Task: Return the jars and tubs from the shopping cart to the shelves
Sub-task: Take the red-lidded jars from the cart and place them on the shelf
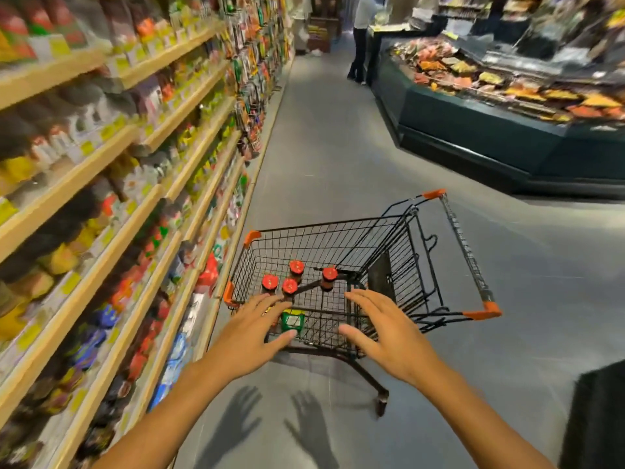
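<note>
Left of frame: long wooden shelves (101,157), blurred and crowded with stock, the jars' destination. Lower centre: the left hand (252,328), fingers straight and spread, holding nothing, reaches over the near rim of the black wire shopping cart (338,231), apparently to pick something up. In the basket stand four dark red-lidded jars (290,286), upright and clustered; a green-lidded tub (293,320) sits nearest, just beside the left fingertips. The right hand (385,328), likewise spread and empty, hovers over the basket's right side. Upper right: a dark chilled display counter (473,130).
</note>
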The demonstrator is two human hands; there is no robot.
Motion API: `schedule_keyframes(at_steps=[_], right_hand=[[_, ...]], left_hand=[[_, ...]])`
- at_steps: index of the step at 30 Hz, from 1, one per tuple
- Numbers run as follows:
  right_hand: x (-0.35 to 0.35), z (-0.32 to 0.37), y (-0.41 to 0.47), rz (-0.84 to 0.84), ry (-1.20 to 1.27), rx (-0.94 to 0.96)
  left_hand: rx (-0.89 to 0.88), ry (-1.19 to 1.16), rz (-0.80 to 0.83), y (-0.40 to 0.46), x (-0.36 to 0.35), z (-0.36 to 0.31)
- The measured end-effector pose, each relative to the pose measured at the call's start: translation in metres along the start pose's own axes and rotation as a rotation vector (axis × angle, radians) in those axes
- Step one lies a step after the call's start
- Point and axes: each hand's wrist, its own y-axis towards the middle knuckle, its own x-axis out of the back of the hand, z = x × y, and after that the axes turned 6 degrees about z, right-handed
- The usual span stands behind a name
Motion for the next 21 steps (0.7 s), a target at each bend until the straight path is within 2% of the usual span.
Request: schedule_keyframes(at_steps=[12, 18, 21], right_hand=[[-0.035, -0.098, 0.214, 0.167, 0.191, -0.022], [-0.074, -0.135, 0.305, 0.319, 0.23, -0.053], [-0.1, -0.149, 0.337, 0.428, 0.297, -0.117]], left_hand=[[0.096, -0.061, -0.062, 0.169, -0.006, 0.103], [0.289, -0.235, 0.049, 0.237, -0.029, 0.149], [0.296, -0.342, 0.091, 0.257, -0.042, 0.169]])
